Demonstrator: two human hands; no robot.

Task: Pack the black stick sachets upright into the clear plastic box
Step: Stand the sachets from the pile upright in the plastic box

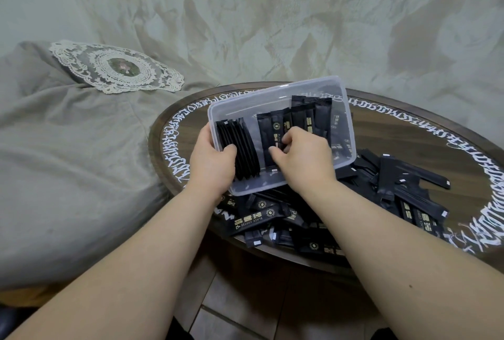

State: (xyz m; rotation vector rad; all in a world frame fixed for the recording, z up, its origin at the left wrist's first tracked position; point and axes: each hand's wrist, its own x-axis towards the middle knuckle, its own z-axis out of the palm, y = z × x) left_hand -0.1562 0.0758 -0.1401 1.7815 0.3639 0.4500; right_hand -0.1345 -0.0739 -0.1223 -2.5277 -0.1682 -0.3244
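Left hand [211,157]: it grips the near left rim of the clear plastic box [275,86], thumb curled over the edge and pressing against a packed row of sachets [240,148] standing on edge just to its right. The box is tilted toward the person and rests partly on the pile below.

Right hand [297,151]: inside the box, fingers curled and pinching one or more leaning sachets [300,117] from the second group, which stand loosely and fan back against the far wall beyond the knuckles. How many are pinched cannot be told.

Below and right of the right wrist, a loose pile of sachets [403,189] lies flat on the round table [409,132], unpacked.

Assessment: packing is under way, perhaps a third done. The step in hand appears to be squaring the loose group against the packed row. The next move likely calls for sliding those sachets leftward until they touch the row, while the left thumb keeps it from toppling.
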